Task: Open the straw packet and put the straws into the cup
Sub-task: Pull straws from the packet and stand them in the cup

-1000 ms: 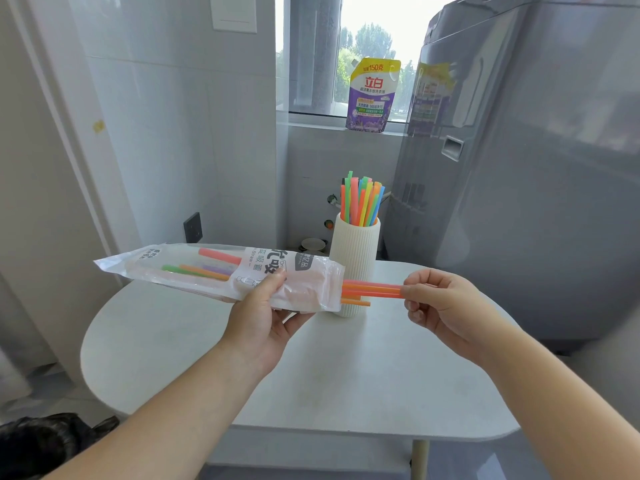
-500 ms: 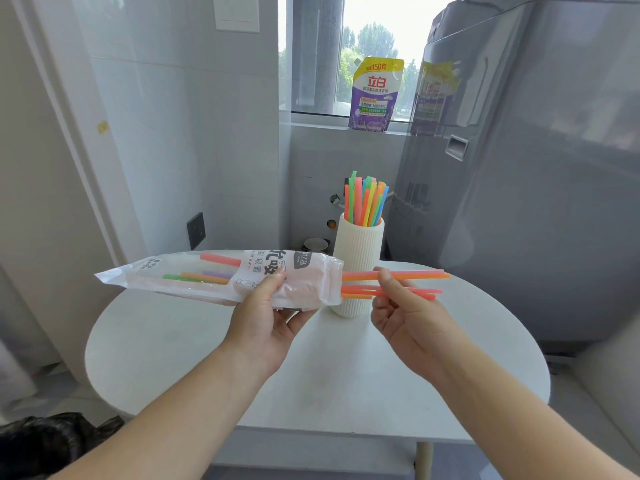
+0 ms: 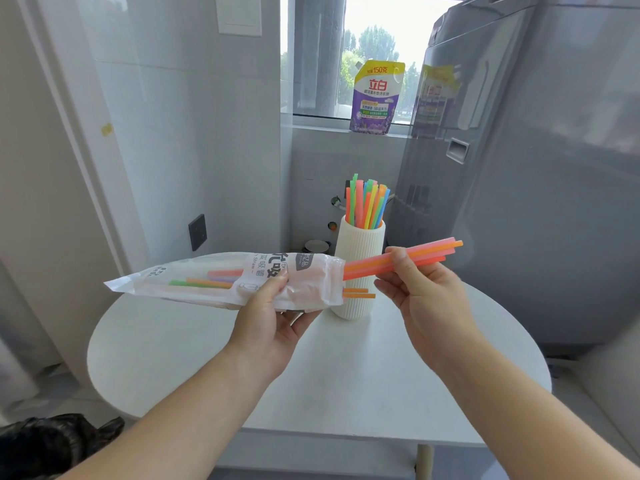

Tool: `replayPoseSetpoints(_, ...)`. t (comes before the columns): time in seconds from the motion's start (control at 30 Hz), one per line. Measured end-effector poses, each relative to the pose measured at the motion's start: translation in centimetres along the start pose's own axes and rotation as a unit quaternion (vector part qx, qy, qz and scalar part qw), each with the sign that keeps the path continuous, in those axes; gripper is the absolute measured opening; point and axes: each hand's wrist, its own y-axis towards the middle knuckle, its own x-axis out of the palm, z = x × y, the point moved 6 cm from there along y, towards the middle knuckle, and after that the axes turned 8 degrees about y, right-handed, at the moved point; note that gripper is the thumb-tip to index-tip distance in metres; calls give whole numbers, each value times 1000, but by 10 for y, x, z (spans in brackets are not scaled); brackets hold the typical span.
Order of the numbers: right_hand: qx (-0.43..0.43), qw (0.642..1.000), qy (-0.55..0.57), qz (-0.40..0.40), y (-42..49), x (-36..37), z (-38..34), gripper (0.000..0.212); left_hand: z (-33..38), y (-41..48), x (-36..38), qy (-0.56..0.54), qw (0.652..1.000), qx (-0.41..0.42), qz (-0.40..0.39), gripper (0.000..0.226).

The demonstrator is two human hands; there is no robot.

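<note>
Change: the bunch of straws (image 3: 426, 252) lay nearly level half a second ago; now its free end is tipped up toward 2 o'clock
Packet (image 3: 194, 282): clear plastic with a white printed panel, held in the air over the 9 o'clock side of the table (image 3: 346, 375); long axis runs 9 to 3 o'clock, sealed end at 9, open mouth at 3; pink, green, orange and purple straws show inside
Left hand (image 3: 273, 317): grips the packet from below near its mouth, thumb curled over the front, fingers behind
Loose ends (image 3: 360, 293): two orange straws poke from the mouth toward 3 o'clock
Cup (image 3: 358, 268): white, ribbed, upright at the table's 12 o'clock side, just behind the packet mouth; green, pink, orange, yellow and blue straws stand in it
Bunch of straws: pink and orange, near ends at the packet mouth
Right hand (image 3: 426, 299): thumb and fingertips pinch the bunch near its middle
</note>
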Motion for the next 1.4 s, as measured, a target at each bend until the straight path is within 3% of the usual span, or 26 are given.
replayPoseSetpoints(0.53,-217,969,-107,44,17,-21,-116,18,12,8,-10,-30,999,8,33,21)
replayPoseSetpoints(0.93,-362,911,-195,23,-2,-7,-145,10,2,10,-4,-16,1000,-2,24,18)
replayPoseSetpoints(1.17,-383,896,-224,-12,1,5,-160,14,-2,9,0,-2,1000,-7,11,21)
replayPoseSetpoints(1.4,-367,870,-327,-40,16,29,-169,13,-2,8,1,-8,1000,-10,0,25)
